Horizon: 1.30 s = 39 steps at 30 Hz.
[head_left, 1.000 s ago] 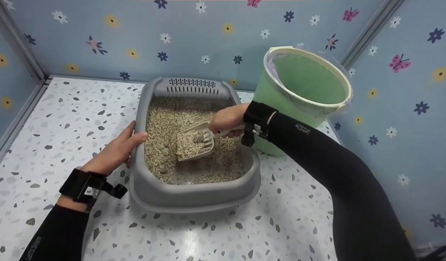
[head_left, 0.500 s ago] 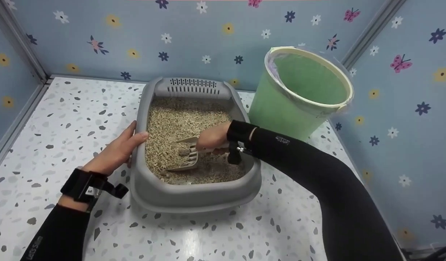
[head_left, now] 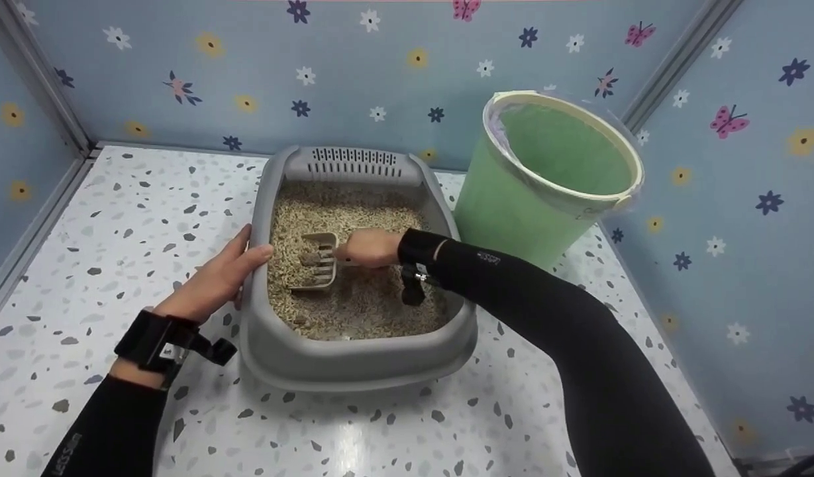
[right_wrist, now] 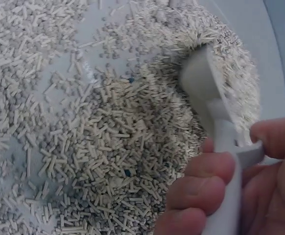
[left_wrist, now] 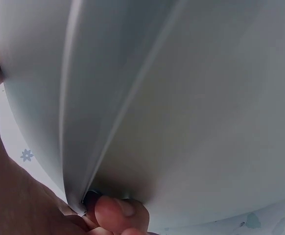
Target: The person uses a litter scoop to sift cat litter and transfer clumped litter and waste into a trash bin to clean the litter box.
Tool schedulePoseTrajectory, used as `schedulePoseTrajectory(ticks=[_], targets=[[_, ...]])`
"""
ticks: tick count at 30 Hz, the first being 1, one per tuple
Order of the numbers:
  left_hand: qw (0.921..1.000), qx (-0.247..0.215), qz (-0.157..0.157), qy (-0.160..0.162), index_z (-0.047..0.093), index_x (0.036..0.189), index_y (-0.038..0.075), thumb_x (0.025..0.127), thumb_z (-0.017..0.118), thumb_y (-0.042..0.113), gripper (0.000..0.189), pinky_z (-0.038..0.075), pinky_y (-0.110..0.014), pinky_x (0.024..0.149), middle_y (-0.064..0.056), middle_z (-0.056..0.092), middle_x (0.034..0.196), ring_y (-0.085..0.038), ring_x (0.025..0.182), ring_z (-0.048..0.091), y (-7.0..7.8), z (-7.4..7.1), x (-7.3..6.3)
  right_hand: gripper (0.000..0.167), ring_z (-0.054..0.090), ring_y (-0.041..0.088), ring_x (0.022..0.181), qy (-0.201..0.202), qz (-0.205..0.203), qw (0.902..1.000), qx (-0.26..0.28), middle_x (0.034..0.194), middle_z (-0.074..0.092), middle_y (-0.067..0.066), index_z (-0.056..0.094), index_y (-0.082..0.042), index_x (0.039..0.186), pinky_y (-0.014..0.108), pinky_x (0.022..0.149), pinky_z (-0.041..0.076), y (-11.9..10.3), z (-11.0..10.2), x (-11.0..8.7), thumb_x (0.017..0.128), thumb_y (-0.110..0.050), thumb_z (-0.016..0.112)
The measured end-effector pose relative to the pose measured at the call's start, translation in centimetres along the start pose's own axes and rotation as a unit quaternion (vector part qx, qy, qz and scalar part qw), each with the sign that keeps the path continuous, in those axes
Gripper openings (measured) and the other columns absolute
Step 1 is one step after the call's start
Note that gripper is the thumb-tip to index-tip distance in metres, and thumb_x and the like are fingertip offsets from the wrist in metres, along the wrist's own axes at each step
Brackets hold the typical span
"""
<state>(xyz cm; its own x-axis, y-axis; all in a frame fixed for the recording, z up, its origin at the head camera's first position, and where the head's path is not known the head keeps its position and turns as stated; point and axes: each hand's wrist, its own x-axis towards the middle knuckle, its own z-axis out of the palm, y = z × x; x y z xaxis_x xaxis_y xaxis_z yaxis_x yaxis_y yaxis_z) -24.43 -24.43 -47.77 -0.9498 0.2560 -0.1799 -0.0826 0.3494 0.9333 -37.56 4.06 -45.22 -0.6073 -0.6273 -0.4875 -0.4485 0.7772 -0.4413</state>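
Note:
A grey litter box (head_left: 360, 364) stands on the speckled surface, with pellet litter (head_left: 354, 212) inside. My left hand (head_left: 214, 281) holds its left rim, thumb on top; in the left wrist view, fingertips (left_wrist: 120, 215) curl beneath the rim. My right hand (head_left: 373, 248) grips the handle of a pale slotted litter scoop (head_left: 327, 270), low in the box. A brownish clump (head_left: 310, 259) lies on the slots. In the right wrist view the fingers (right_wrist: 196, 186) wrap the handle, and the scoop's head (right_wrist: 201, 76) is tilted on edge, partly in the pellets.
A green bin (head_left: 512, 205) with a cream rim and clear liner stands right of the box, close to it. Flowered blue panels (head_left: 354, 86) enclose the back and sides. White speckled surface (head_left: 142, 225) shows left of the box and in front of it.
My right hand has moved the scoop leftward and lower in the box. Much of the loose litter on it has gone, leaving the slots and clump showing. The left hand stays on the rim.

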Motion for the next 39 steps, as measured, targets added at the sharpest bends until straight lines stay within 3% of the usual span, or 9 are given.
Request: schedulePoseTrajectory(ticks=[3,6,10,14,18,24,27,32,39], targets=[[1.0000,-0.002,0.003,-0.001,-0.014,0.178,0.021,0.112,0.044,0.066,0.099,0.056,-0.036,0.067,-0.039,0.029,0.170,-0.030,0.091,0.061,0.1,0.0,0.1,0.056,0.030,0.010,0.055,0.015,0.000,0.9997,0.017,0.062,0.036,-0.008,0.042,-0.023,0.065,0.031,0.071,0.040,-0.1,0.0,-0.1,0.118,-0.043,0.044],[1.0000,-0.009,0.003,-0.002,-0.015,0.178,0.021,0.112,0.045,0.066,0.099,0.055,-0.036,0.066,-0.038,0.030,0.169,-0.030,0.089,0.060,0.1,0.1,0.1,0.052,0.023,0.007,0.056,0.011,-0.024,0.9990,0.035,0.065,0.030,-0.008,0.037,-0.023,0.069,0.030,0.069,0.032,-1.3,-0.5,-1.8,0.120,-0.032,0.042],[0.9999,-0.015,0.005,-0.003,-0.015,0.178,0.022,0.112,0.045,0.065,0.099,0.055,-0.036,0.067,-0.036,0.023,0.174,-0.031,0.093,0.060,0.0,0.1,0.1,0.046,0.020,0.007,0.058,0.004,-0.056,0.9973,0.047,0.068,0.026,-0.006,0.035,-0.022,0.073,0.029,0.070,0.026,-1.4,-0.9,-2.2,0.118,-0.025,0.040],[0.9998,-0.015,0.012,-0.003,-0.014,0.178,0.023,0.113,0.044,0.065,0.097,0.057,-0.038,0.066,-0.037,0.025,0.172,-0.033,0.095,0.062,0.0,0.1,0.1,0.043,0.021,0.012,0.061,0.005,-0.060,0.9960,0.066,0.069,0.026,-0.006,0.036,-0.022,0.072,0.030,0.070,0.027,-1.0,-1.2,-2.0,0.115,-0.027,0.041],[0.9997,-0.017,0.015,-0.002,-0.013,0.179,0.024,0.112,0.046,0.066,0.098,0.057,-0.038,0.066,-0.037,0.032,0.168,-0.035,0.093,0.062,0.3,0.1,0.0,0.041,0.027,0.011,0.057,0.023,-0.041,0.9919,0.118,0.066,0.032,-0.007,0.041,-0.024,0.069,0.030,0.063,0.031,-1.0,-1.3,-2.1,0.109,-0.029,0.045],[0.9997,-0.020,0.017,-0.001,-0.013,0.179,0.025,0.112,0.047,0.067,0.099,0.058,-0.037,0.065,-0.036,0.029,0.170,-0.034,0.091,0.063,0.2,0.2,-0.2,0.037,0.038,0.013,0.052,0.005,-0.029,0.9847,0.172,0.063,0.045,-0.003,0.052,-0.022,0.070,0.032,0.055,0.037,-1.1,-1.3,-2.2,0.106,-0.026,0.048],[0.9997,-0.018,0.018,0.000,-0.013,0.179,0.023,0.112,0.046,0.067,0.099,0.058,-0.038,0.065,-0.038,0.027,0.171,-0.034,0.091,0.063,0.2,0.2,-0.2,0.036,0.039,0.012,0.053,-0.001,-0.027,0.9828,0.183,0.062,0.047,-0.003,0.053,-0.021,0.070,0.029,0.054,0.038,-1.2,-1.3,-2.4,0.106,-0.026,0.048],[0.9999,-0.010,0.005,-0.001,-0.013,0.179,0.024,0.112,0.046,0.068,0.099,0.057,-0.038,0.067,-0.037,0.038,0.164,-0.031,0.087,0.061,0.3,0.2,-0.2,0.035,0.041,0.012,0.052,-0.015,-0.018,0.9766,0.214,0.061,0.048,-0.003,0.055,-0.019,0.071,0.028,0.053,0.038,-1.2,-1.4,-2.9,0.106,-0.022,0.049],[1.0000,-0.009,0.002,0.000,-0.012,0.179,0.026,0.111,0.045,0.068,0.098,0.055,-0.039,0.068,-0.038,0.031,0.168,-0.032,0.093,0.059,0.1,0.2,-0.2,0.036,0.041,0.013,0.051,-0.015,-0.033,0.9758,0.216,0.060,0.047,-0.002,0.055,-0.018,0.074,0.030,0.052,0.037,-1.1,-1.7,-3.3,0.108,-0.022,0.047]])
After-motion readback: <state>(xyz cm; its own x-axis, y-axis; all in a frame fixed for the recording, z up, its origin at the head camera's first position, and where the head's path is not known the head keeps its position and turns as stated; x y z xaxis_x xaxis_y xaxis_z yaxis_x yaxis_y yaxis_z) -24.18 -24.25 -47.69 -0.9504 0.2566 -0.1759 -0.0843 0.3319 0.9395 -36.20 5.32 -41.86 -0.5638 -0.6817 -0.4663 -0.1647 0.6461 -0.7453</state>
